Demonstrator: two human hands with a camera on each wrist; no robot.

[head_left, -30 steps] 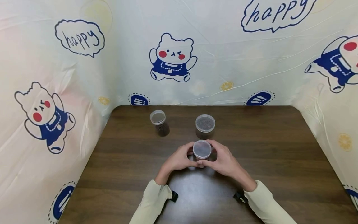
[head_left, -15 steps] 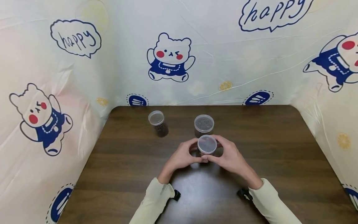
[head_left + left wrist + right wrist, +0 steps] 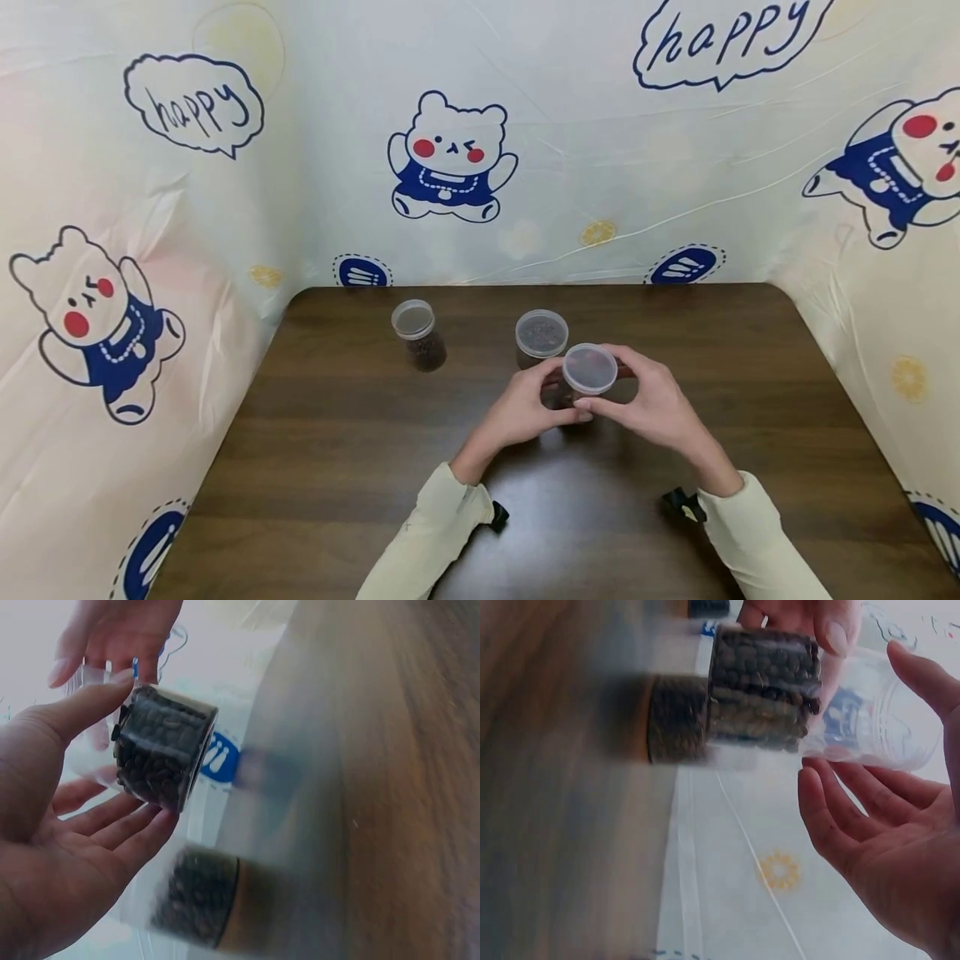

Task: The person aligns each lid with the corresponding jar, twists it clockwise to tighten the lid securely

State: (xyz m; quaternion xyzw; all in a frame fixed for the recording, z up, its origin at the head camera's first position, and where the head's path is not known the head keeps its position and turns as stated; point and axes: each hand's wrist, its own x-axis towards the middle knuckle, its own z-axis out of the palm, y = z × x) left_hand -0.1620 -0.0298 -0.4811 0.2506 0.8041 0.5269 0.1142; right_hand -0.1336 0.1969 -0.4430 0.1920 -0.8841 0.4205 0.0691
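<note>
A clear plastic jar [image 3: 589,371] with a translucent lid is held between both hands in the head view. Dark beans or seeds fill its lower part, as the left wrist view shows on the jar [image 3: 161,742]. My left hand [image 3: 528,402] grips its left side, thumb in front and fingers behind and below. From the right, my right hand [image 3: 660,398] curls round it, its thumb near the left thumb. In the right wrist view the right fingers [image 3: 829,814] lie along the clear upper part of the jar. The jar is raised off the table.
A wider lidded jar [image 3: 542,333] of dark contents stands just behind the held one, partly covered by the left hand. Farther left stands a slim lidded jar [image 3: 420,337]. The brown wooden table [image 3: 337,467] ends at a printed cloth [image 3: 555,167] behind.
Both hands have carried the jar to the right and away from me, up from in front of the wider jar to its right side. The other jars stay put.
</note>
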